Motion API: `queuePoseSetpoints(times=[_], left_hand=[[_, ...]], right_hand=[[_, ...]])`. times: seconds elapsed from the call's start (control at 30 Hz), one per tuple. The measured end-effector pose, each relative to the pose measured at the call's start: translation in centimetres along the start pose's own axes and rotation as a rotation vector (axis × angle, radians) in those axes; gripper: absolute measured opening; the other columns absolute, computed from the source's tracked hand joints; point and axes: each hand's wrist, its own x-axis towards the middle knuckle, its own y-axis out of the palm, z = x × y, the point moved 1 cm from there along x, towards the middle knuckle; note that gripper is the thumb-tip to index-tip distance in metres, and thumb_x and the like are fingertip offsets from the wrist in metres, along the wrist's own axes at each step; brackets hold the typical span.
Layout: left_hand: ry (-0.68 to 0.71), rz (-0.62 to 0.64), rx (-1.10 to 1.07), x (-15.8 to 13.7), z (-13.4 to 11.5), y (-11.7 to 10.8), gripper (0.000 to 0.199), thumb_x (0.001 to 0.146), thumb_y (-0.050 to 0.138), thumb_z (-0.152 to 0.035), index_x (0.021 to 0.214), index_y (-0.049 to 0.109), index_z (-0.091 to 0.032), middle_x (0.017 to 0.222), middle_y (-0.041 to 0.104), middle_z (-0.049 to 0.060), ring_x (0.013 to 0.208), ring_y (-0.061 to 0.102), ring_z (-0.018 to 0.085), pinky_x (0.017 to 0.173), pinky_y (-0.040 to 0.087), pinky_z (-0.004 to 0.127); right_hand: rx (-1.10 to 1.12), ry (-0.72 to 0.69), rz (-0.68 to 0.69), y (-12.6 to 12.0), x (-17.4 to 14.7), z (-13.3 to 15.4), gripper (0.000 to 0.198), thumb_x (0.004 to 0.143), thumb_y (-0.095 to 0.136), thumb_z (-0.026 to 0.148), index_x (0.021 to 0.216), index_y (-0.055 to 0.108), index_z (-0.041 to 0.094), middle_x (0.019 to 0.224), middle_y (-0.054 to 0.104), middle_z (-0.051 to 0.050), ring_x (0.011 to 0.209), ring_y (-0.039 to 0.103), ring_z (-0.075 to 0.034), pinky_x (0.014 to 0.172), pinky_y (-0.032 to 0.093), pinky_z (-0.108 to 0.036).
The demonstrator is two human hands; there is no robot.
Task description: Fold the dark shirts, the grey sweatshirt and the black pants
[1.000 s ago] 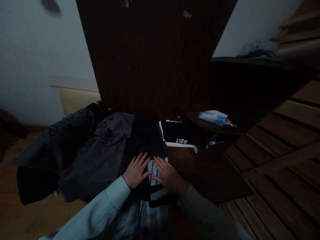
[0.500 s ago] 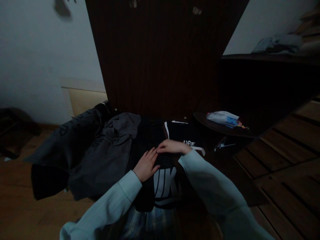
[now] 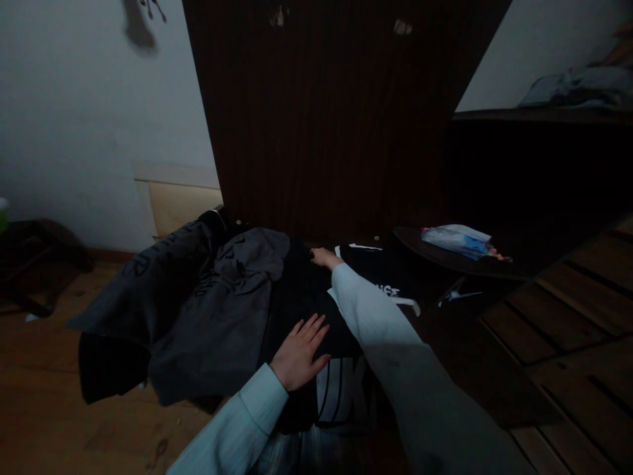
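I have the left hand (image 3: 299,356) flat, fingers slightly spread, on the black cloth (image 3: 307,297) beneath them. Whether the right hand (image 3: 325,258) pinches its far part, I can't tell; a tug there could ruck it or drag the grey cloth (image 3: 217,330) left of the fingers.

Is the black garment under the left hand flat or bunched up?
Largely flat: the black garment lies smooth around the left hand, pale print upward. Folded underneath: cannot tell.

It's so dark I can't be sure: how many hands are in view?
2: the left hand lies on the black garment; the right hand, partly hidden, is near that garment's far end.
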Motion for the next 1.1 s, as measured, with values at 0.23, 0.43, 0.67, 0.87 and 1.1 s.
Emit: queuePoseSetpoints(times=[0.23,0.43,0.67,0.87,1.1], left_hand=[[-0.012,0.024,-0.021,-0.1,-0.1,0.0,0.055,0.084,0.040,-0.042,0.132,0.030,-0.019,0.143,0.026,0.008,0.132,0.018,0.021,0.104,0.024,0.042],[-0.029,0.043,-0.028,-0.1,-0.3,-0.4,0.054,0.084,0.040,-0.041,0.133,0.030,-0.018,0.142,0.027,0.009,0.132,0.019,0.022,0.104,0.024,0.043],[-0.031,0.052,-0.031,-0.1,-0.4,-0.6,0.054,0.084,0.040,-0.041,0.132,0.030,-0.018,0.143,0.026,0.008,0.132,0.018,0.022,0.104,0.024,0.043],[-0.030,0.025,-0.039,-0.2,-0.4,-0.5,0.054,0.085,0.039,-0.042,0.132,0.030,-0.018,0.143,0.025,0.008,0.132,0.016,0.022,0.105,0.023,0.044],[-0.015,0.012,-0.023,-0.4,-0.2,-0.2,0.054,0.086,0.034,-0.045,0.134,0.027,-0.019,0.145,0.021,0.008,0.133,0.014,0.022,0.104,0.023,0.043]], right_hand=[[-0.016,0.067,-0.132,0.0,0.5,-1.2,0.029,0.079,0.050,0.017,0.108,0.057,0.016,0.110,0.059,-0.014,0.101,0.056,-0.024,0.078,0.044,-0.029],[0.048,0.100,-0.212,0.5,0.9,-1.4,0.027,0.081,0.049,0.020,0.106,0.056,0.018,0.104,0.062,-0.012,0.098,0.058,-0.021,0.075,0.043,-0.027],[0.183,0.051,-0.175,0.9,2.5,-0.3,0.024,0.087,0.039,0.022,0.098,0.060,0.018,0.078,0.069,-0.004,0.069,0.063,-0.011,0.061,0.043,-0.017],[0.176,0.087,-0.165,0.9,3.2,0.5,0.020,0.079,0.049,0.020,0.093,0.063,0.014,0.089,0.068,-0.009,0.078,0.063,-0.016,0.062,0.044,-0.020],[0.109,0.116,-0.212,0.7,2.7,1.6,0.030,0.080,0.040,0.015,0.105,0.056,0.019,0.104,0.062,-0.012,0.097,0.058,-0.023,0.073,0.044,-0.029]])
